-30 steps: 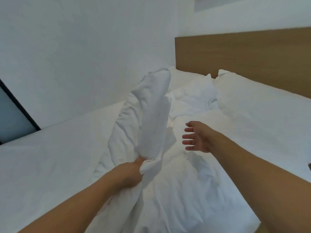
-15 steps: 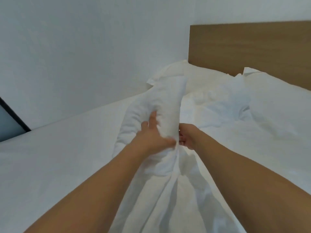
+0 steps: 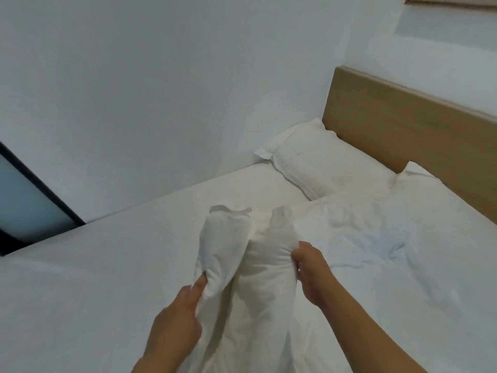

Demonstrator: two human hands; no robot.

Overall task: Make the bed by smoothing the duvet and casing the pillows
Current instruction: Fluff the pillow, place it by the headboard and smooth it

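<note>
A bunched white pillow in its loose case (image 3: 258,262) stands on end on the bed in front of me, folded into two lobes. My left hand (image 3: 180,316) grips the left lobe of fabric, index finger stretched along it. My right hand (image 3: 309,267) pinches the right side of the bundle, fingers curled into the cloth. A cased white pillow (image 3: 322,160) lies flat at the head of the bed by the wall. A second white pillow (image 3: 435,195) lies to its right. The white duvet (image 3: 403,278) is rumpled on the right.
A wooden headboard (image 3: 403,111) runs along the back right. A white wall (image 3: 161,90) borders the bed's far side. A dark-framed glass panel (image 3: 24,200) shows at the left. The white sheet (image 3: 94,278) stretches flat to the left.
The bundle has dropped lower and spread into two lobes. My hands have moved apart, left now on the left lobe, right on the right side. The view has swung, showing the far pillow.
</note>
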